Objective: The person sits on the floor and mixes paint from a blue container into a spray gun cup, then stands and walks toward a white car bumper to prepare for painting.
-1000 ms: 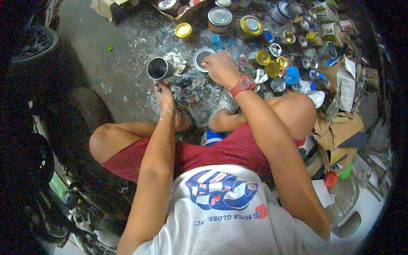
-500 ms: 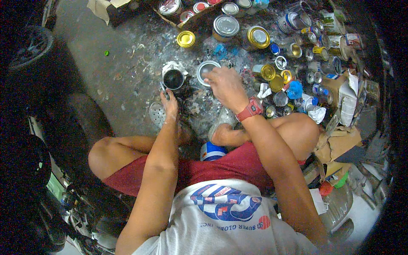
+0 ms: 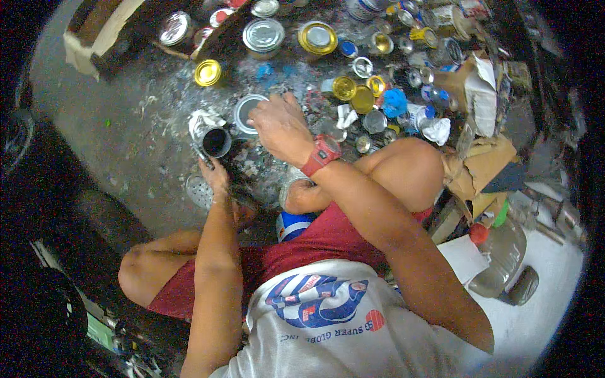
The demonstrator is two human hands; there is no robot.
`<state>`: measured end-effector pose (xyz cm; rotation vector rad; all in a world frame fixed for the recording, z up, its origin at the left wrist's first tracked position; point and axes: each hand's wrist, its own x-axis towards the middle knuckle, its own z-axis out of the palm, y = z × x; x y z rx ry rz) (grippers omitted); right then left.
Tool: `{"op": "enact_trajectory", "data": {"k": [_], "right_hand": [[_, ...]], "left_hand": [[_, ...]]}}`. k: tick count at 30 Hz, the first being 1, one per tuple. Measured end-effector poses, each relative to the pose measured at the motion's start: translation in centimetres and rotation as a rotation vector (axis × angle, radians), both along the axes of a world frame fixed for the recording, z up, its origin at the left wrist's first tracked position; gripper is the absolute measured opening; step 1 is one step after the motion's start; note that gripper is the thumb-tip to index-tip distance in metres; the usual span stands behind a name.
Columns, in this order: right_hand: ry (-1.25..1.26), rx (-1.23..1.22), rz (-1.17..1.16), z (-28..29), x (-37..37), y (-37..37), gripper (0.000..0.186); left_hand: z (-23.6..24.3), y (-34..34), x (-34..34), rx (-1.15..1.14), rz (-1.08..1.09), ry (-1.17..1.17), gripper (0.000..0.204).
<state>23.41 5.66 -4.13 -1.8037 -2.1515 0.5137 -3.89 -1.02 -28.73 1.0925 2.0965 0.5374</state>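
My left hand (image 3: 216, 174) is closed beside a dark-filled cup (image 3: 217, 143), its fingers around a slim grey piece at the cup's near-left side. Whether that piece belongs to the cup is unclear. Crumpled white paper or cloth (image 3: 207, 121) lies against the cup's far side. To the right stands a round, shallow-looking container (image 3: 241, 111) with a pale rim and grey inside. Over its right edge hangs my right hand (image 3: 281, 128), fingers curled and slightly blurred; anything between them is hidden. A red watch (image 3: 322, 154) circles the right wrist.
Lidded paint cans (image 3: 263, 36) and a gold-lidded can (image 3: 208, 73) stand beyond the hands. Several small cans, a blue crumpled wad (image 3: 395, 102) and white paper (image 3: 437, 130) crowd the right. Torn cardboard (image 3: 482, 173) lies further right. A blue-and-white tub (image 3: 292, 225) sits between my legs.
The whole view has shifted, so the cans and containers appear further left. My left hand stays at the cup, and my right hand stays over the pale-rimmed container with its fingers slightly moved.
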Motion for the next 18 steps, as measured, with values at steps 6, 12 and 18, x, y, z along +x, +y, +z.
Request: {"op": "enact_trajectory", "data": {"k": [6,12,18], "right_hand": [[0.072,-0.058,0.062,-1.3,0.4,-0.9,0.013],[0.147,0.152,-0.086,-1.8,0.2,-0.8,0.016],[-0.007,-0.125,-0.003,-0.5,0.3,-0.5,0.017]], "left_hand": [[1.6,-0.1,1.5,0.020,0.113,-0.104,0.067],[-0.5,-0.3,-0.5,-0.002,0.096,-0.131,0.073],[1.7,-1.7,-0.1,-0.062,-0.001,-0.006,0.087]]}}
